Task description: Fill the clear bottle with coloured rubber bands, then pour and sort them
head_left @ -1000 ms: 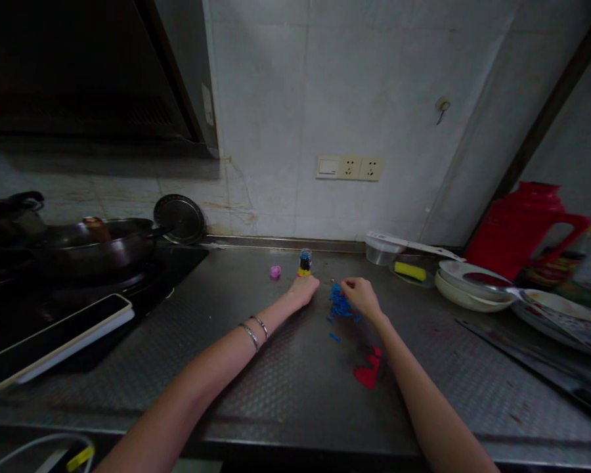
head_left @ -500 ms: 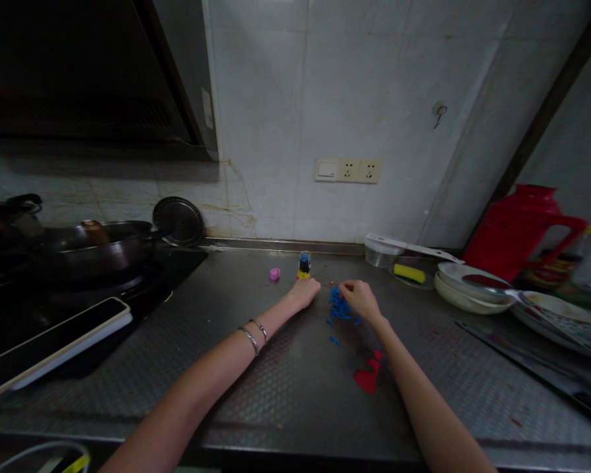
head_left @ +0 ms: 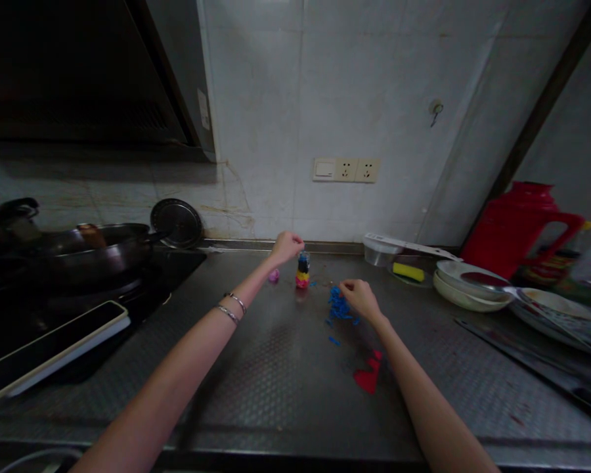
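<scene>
Grey wall tiles back a dull metal counter, and the light over the whole corner is dim. Near the wall stands the little clear jar, upright, banded pink, yellow, black and blue from the base up. At its mouth is the left hand, its fingers curled in close; from where I stand I can't tell whether the tips meet, touch the rim or have hold of anything. Beside the loose blue pieces the right hand is bent low, thumb and forefinger near each other at the pile's edge, and whether a piece is caught there I can't make out either. For close work at so narrow a mouth, I'd bring the fingertips straight above the rim and let the wrist hang light, since a jar that slim would probably tip at a nudge; over the pile, a gentle touch should scatter less. As for room, the broadest stretch of metal runs between the forearms to the front edge, with the red piece just beside the right forearm. Behind the jar the wall leaves little depth, the pink ball sits below the left wrist, and the stacked bowls bound the right side.
</scene>
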A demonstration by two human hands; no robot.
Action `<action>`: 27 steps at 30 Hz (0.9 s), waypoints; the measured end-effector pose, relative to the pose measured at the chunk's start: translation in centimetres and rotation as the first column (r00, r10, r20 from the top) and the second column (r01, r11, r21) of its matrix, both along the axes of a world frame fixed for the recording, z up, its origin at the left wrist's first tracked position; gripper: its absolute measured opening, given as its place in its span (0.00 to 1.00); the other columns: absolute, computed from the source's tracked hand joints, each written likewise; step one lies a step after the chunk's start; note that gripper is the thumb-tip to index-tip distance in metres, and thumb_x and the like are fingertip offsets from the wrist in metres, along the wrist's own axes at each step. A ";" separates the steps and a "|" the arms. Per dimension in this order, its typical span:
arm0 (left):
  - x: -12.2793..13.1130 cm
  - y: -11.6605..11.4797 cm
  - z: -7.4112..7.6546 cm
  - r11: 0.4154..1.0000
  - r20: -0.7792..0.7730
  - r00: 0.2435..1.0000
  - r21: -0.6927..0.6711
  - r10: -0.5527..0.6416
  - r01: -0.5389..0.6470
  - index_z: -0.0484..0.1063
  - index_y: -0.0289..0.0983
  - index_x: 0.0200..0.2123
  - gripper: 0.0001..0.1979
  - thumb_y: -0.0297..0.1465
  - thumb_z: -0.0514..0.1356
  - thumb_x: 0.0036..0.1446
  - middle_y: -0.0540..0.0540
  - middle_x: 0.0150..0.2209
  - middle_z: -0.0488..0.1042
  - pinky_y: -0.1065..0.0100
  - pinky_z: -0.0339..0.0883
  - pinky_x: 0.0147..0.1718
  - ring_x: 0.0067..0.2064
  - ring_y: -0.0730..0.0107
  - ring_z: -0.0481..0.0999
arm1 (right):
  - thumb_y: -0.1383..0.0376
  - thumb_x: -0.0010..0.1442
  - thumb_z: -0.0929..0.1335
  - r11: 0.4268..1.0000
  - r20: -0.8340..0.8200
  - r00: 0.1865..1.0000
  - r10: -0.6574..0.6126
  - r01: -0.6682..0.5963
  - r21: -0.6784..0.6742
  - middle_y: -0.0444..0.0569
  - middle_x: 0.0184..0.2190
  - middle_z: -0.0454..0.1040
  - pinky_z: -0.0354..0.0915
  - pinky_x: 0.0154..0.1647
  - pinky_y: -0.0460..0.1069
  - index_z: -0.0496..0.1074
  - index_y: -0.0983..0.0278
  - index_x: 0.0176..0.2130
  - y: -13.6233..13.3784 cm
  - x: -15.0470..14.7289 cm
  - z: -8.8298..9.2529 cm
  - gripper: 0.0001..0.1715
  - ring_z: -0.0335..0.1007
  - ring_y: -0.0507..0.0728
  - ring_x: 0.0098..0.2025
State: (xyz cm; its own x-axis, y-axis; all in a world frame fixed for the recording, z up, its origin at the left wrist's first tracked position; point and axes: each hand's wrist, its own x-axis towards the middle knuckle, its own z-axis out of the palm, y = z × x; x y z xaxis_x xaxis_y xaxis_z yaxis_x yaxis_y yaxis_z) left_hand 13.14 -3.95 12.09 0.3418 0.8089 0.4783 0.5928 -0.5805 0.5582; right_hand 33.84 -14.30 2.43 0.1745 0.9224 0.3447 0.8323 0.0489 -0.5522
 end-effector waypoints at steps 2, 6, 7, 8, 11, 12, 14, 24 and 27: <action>0.0 0.5 0.0 1.000 -0.022 1.000 -0.027 0.009 -0.010 0.76 0.30 0.30 0.10 0.27 0.57 0.45 0.48 0.19 0.70 0.74 0.60 0.25 0.22 0.75 0.67 | 0.59 0.54 0.60 1.000 0.000 1.000 -0.006 0.006 -0.003 0.47 0.20 0.74 0.53 0.24 0.43 0.74 0.64 0.23 0.0 0.0 0.0 0.18 0.67 0.52 0.24; 0.1 1.1 -0.3 0.999 -0.084 0.996 -0.031 0.016 -0.019 0.76 0.31 0.29 0.10 0.28 0.57 0.45 0.48 0.19 0.70 0.73 0.59 0.26 0.24 0.75 0.67 | 0.59 0.54 0.60 1.000 0.016 1.000 -0.019 0.019 -0.013 0.47 0.20 0.74 0.52 0.23 0.43 0.74 0.64 0.24 0.0 0.0 -0.1 0.18 0.67 0.52 0.24; 0.1 1.1 -0.3 0.999 -0.100 0.995 -0.031 0.015 -0.018 0.76 0.31 0.29 0.10 0.28 0.57 0.45 0.48 0.20 0.70 0.73 0.59 0.26 0.24 0.75 0.67 | 0.59 0.54 0.60 1.000 0.019 1.000 -0.019 0.019 -0.014 0.47 0.20 0.74 0.52 0.23 0.43 0.75 0.64 0.25 0.0 0.0 0.0 0.18 0.67 0.52 0.24; 0.1 1.2 -0.3 0.999 -0.115 0.993 -0.031 0.013 -0.016 0.76 0.31 0.29 0.10 0.29 0.57 0.45 0.48 0.20 0.71 0.73 0.59 0.26 0.24 0.74 0.67 | 0.60 0.54 0.60 1.000 0.020 1.000 -0.016 0.016 -0.014 0.47 0.20 0.74 0.52 0.23 0.43 0.75 0.63 0.25 0.0 0.0 0.0 0.18 0.67 0.52 0.24; -0.2 1.3 -0.6 1.000 -0.122 0.992 -0.014 0.025 -0.027 0.76 0.32 0.29 0.10 0.30 0.57 0.45 0.47 0.22 0.71 0.72 0.60 0.28 0.25 0.73 0.67 | 0.60 0.54 0.60 1.000 0.018 1.000 -0.003 0.003 -0.020 0.47 0.21 0.74 0.53 0.24 0.43 0.75 0.63 0.26 0.1 0.0 0.0 0.17 0.67 0.52 0.25; -0.3 1.4 -0.8 0.999 -0.096 0.995 0.008 0.035 -0.035 0.76 0.32 0.31 0.11 0.31 0.57 0.46 0.47 0.23 0.71 0.71 0.61 0.29 0.26 0.73 0.68 | 0.60 0.54 0.60 1.000 0.019 1.000 -0.001 0.001 -0.023 0.47 0.21 0.74 0.54 0.24 0.43 0.75 0.63 0.26 0.1 0.1 0.0 0.17 0.67 0.52 0.25; -0.5 1.4 -1.7 0.997 0.000 0.999 0.065 0.037 -0.037 0.74 0.32 0.38 0.15 0.33 0.58 0.47 0.47 0.28 0.72 0.71 0.62 0.31 0.29 0.73 0.69 | 0.60 0.55 0.60 1.000 0.025 1.000 -0.005 0.006 -0.028 0.48 0.22 0.74 0.54 0.25 0.44 0.75 0.63 0.26 0.2 0.1 -0.1 0.17 0.68 0.52 0.25; 0.7 1.2 -10.4 0.991 0.252 0.967 -0.108 -0.046 0.075 0.51 0.32 0.56 0.40 0.36 0.65 0.42 0.37 0.49 0.67 0.65 0.61 0.46 0.48 0.66 0.68 | 0.67 0.54 0.62 0.991 0.151 0.981 0.121 -0.129 0.042 0.49 0.39 0.74 0.59 0.40 0.44 0.74 0.63 0.39 1.2 -0.9 -1.0 0.15 0.68 0.53 0.40; 1.2 1.3 -11.8 0.974 0.303 0.953 -0.219 0.008 0.062 0.52 0.31 0.56 0.39 0.36 0.65 0.43 0.38 0.45 0.69 0.66 0.63 0.45 0.44 0.67 0.70 | 0.69 0.54 0.61 0.983 0.234 0.955 0.184 -0.185 -0.016 0.49 0.41 0.72 0.59 0.41 0.45 0.73 0.63 0.41 2.3 -1.4 -0.4 0.16 0.67 0.53 0.41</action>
State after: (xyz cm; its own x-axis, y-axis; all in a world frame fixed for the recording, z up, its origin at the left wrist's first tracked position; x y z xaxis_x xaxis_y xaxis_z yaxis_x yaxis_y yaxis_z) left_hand 14.32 -2.67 0.29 0.2336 0.8990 0.3703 0.3636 -0.4340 0.8243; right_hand 32.43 -11.99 2.04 -0.0847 0.9286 0.3612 0.9141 0.2167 -0.3428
